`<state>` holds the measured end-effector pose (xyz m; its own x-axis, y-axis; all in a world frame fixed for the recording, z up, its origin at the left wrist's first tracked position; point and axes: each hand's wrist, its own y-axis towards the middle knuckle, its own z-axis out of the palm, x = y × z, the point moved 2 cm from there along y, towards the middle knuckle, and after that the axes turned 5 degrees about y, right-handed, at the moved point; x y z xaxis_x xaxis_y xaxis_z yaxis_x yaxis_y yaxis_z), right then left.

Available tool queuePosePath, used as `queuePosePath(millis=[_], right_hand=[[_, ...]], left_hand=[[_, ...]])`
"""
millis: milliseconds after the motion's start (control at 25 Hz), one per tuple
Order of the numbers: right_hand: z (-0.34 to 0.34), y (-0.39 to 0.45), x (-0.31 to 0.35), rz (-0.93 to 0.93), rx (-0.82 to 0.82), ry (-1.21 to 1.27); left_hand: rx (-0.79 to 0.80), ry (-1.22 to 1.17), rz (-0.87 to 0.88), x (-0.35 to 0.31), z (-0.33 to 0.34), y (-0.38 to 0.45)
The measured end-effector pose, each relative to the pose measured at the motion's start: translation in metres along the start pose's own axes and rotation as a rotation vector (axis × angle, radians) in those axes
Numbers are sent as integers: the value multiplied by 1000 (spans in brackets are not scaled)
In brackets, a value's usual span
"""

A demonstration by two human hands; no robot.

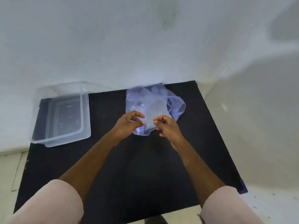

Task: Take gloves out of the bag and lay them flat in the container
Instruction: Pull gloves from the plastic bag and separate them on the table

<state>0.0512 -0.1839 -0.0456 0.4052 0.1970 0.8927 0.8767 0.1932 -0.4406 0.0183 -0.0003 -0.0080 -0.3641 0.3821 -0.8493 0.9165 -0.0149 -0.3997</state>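
Observation:
A thin bluish plastic bag (177,103) lies crumpled at the far middle of the black table (132,175), with more pale gloves dimly visible inside near its far end. My left hand (129,123) and my right hand (168,126) hover at the bag's near edge, thumbs and forefingers pinched. Between them hangs a clear, whitish glove (153,110), held at its lower edge by both hands and overlapping the bag behind it. The clear rectangular container (64,139) stands open on the table's far left, apart from both hands, with nothing visible in it.
A white wall rises directly behind the table. The table's right edge runs diagonally, with a small blue patch (243,188) at its near right corner. Pale floor shows at the left and right. The container's far end hangs past the table's back-left corner.

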Motion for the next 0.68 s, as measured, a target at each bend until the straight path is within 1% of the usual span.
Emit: queuePosePath(millis=[40,80,160,280,320,400,520,600,680], right_hand=[[-10,18,-2,14,-96,-86],[-20,36,-3,36,-225,-187],[-35,61,-9,96,-381,-393],[-40,92,-15,92,-388,-578],[-39,97,-17,91,-376,-629],[-38,109,-24,106,-370,-639],[-40,118,-26,167,-368,-624],[-41,123,-23,204,-356,-496],[-37,125,-19,191,-366,-197]], left_hand=[[-54,182,42,-1,8,14],[-125,391,74,0,16,28],[-162,695,108,5,38,41],[-217,898,60,13,60,60],[-258,929,31,14,64,67],[-336,974,-26,14,69,78],[-413,945,-97,15,63,89],[-394,912,-88,17,58,94],[-358,820,-74,17,52,99]])
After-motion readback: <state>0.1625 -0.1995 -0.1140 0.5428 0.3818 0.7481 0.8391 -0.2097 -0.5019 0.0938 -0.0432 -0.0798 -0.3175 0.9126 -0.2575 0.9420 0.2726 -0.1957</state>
